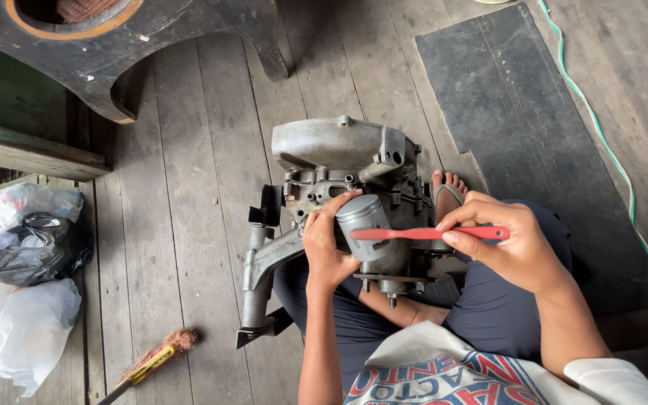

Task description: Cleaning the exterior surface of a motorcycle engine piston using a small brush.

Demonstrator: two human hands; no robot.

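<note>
Left hand (325, 251) has a closed grip on the piston (363, 225); right hand (515, 244) pinches the red toothbrush (429, 233) across it

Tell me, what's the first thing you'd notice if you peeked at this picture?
Right in the middle, a big grey metal engine sits on the wooden floor between the person's legs. The left hand grips a shiny silver piston, while the right hand holds a red toothbrush across it. Off to the left lie plastic bags and a small yellow-handled brush.
</note>
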